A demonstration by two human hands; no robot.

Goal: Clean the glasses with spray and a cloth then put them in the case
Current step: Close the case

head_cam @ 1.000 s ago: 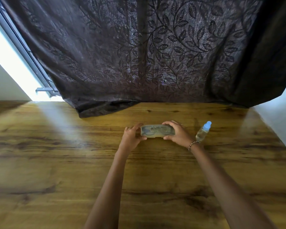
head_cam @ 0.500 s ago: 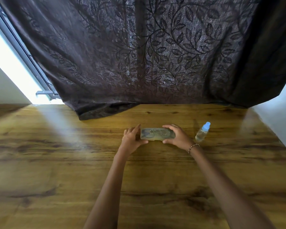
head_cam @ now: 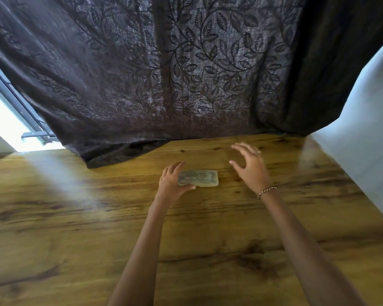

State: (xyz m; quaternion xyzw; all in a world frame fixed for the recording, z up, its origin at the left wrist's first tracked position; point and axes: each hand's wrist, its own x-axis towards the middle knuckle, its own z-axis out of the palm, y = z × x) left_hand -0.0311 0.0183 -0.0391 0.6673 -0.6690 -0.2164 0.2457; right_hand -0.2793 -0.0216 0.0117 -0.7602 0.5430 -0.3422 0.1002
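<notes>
Translucent and closed, the case (head_cam: 198, 178) lies flat on the wooden counter (head_cam: 75, 239), with a dim shape inside too blurred to name. The left hand (head_cam: 171, 184) grips its left end. The right hand (head_cam: 250, 167) hovers just right of it, fingers spread, holding nothing.

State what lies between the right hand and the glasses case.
The head view shows only bare wooden table between the right hand and the glasses case; nothing else lies there.

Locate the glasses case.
In the head view the case lies flat at the table centre; the left hand grips its left end, the right hand hovers open to its right.
</notes>
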